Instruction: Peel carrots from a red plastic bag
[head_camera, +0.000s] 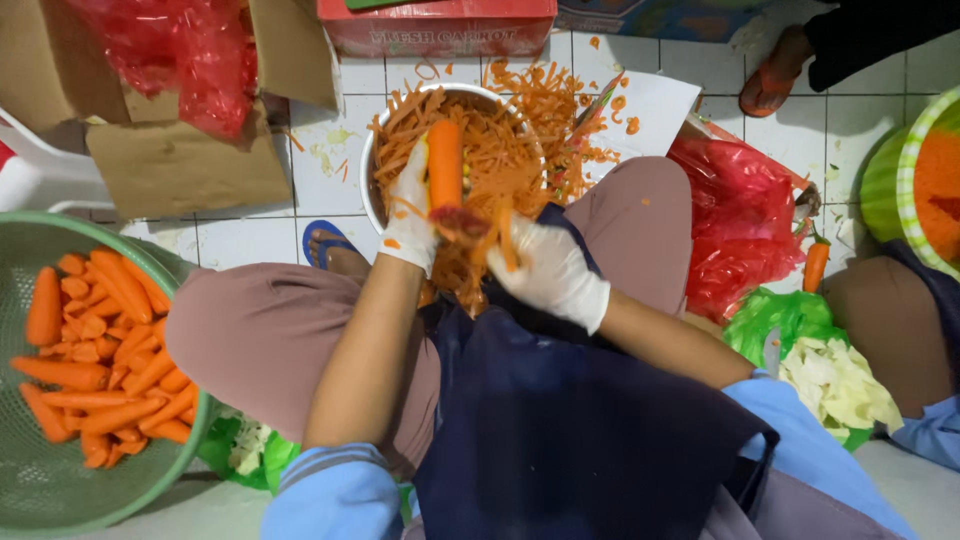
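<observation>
White floor tiles (300, 170) underlie gloved hands shredding a carrot (445, 160) into bowl (372, 170).

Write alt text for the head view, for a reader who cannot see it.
A left hand in a white glove holds a peeled carrot over a metal bowl of carrot shreds while the gloved right hand shreds it. A green basket of carrots sits alongside.

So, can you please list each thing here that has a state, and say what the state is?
Carrot: peeled, whole, held upright in the left hand.
Right hand: gloved, closed on a shredding tool that is mostly hidden.
Metal bowl: full of shredded carrot.
Green basket: partly filled with peeled carrots.
Cardboard box: open, flaps out.
Red bag: crumpled.
</observation>
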